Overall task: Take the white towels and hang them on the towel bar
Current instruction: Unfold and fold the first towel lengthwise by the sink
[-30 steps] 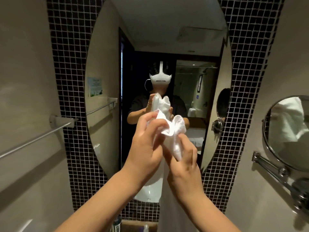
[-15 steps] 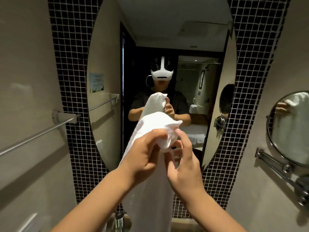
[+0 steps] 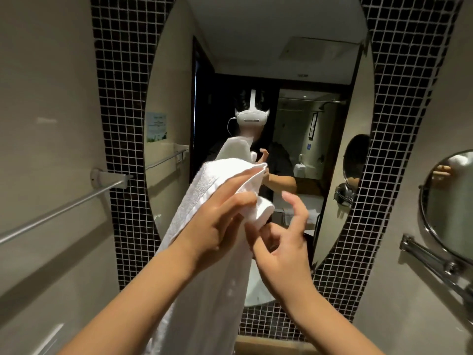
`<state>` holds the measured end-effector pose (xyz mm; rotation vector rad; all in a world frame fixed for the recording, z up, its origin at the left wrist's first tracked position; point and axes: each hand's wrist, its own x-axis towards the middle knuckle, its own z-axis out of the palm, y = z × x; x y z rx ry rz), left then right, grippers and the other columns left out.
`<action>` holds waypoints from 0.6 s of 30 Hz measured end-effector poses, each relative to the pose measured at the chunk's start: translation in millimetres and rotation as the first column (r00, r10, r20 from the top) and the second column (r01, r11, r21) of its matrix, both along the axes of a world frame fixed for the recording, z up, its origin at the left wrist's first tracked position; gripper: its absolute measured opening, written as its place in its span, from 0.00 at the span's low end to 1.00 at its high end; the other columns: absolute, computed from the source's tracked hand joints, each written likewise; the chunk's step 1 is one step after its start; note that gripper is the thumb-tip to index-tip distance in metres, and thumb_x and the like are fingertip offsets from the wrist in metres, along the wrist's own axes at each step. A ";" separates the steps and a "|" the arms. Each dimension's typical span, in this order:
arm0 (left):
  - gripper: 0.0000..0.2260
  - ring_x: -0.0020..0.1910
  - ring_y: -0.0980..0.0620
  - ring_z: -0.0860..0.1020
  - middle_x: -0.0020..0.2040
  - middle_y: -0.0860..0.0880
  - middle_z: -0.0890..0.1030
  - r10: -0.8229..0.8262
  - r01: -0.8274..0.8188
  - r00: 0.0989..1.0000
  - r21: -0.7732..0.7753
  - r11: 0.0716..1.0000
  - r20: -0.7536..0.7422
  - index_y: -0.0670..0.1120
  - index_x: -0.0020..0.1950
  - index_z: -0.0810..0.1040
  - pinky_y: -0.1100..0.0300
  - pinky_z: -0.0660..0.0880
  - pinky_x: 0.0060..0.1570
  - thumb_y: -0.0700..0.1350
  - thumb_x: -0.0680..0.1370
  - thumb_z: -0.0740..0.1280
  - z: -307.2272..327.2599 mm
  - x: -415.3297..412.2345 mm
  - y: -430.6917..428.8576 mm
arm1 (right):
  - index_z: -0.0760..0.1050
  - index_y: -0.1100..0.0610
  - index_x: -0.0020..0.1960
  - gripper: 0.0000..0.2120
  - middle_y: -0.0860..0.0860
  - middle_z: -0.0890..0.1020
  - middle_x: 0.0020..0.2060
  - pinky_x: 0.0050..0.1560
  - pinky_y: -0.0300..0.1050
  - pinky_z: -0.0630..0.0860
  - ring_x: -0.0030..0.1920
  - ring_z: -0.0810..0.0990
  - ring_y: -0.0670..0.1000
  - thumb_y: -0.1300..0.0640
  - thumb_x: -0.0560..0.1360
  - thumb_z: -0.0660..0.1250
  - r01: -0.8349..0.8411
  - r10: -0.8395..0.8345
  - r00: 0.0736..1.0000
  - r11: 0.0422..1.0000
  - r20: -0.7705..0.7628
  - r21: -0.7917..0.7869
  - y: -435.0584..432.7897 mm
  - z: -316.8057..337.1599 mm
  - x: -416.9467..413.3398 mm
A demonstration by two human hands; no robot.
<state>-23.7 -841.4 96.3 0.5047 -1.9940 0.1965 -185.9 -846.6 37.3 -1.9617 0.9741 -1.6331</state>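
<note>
A white towel [image 3: 204, 265] hangs in front of me, its upper edge held at chest height and the rest dropping out of view at the bottom. My left hand [image 3: 217, 221] grips the top edge, fingers laid over the cloth. Just to its right, my right hand [image 3: 281, 247] has its fingers loosely spread; whether the lower fingers touch the towel's folded corner I cannot tell. The chrome towel bar [image 3: 64, 208] runs along the beige left wall, bare, to the left of the towel.
An oval mirror [image 3: 320, 124] in a black mosaic tile surround [image 3: 122, 98] faces me and reflects me and the towel. A round swing-arm mirror [image 3: 450, 206] juts from the right wall. A wooden counter edge [image 3: 268, 345] lies at the bottom.
The towel has gone from a bunched wad to an unfurled length hanging down. My left hand has shifted left along the top edge, and my right hand's fingers have opened off the cloth.
</note>
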 end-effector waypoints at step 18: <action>0.43 0.78 0.59 0.46 0.82 0.59 0.49 0.691 -0.516 0.693 0.528 0.674 -0.205 0.71 0.77 0.53 0.42 0.35 0.74 0.48 0.73 0.77 -63.0 63.6 -22.5 | 0.79 0.44 0.55 0.20 0.44 0.81 0.36 0.35 0.45 0.76 0.33 0.79 0.44 0.67 0.76 0.60 0.052 -0.045 0.997 0.991 0.061 -0.127 -1.4 24.8 19.0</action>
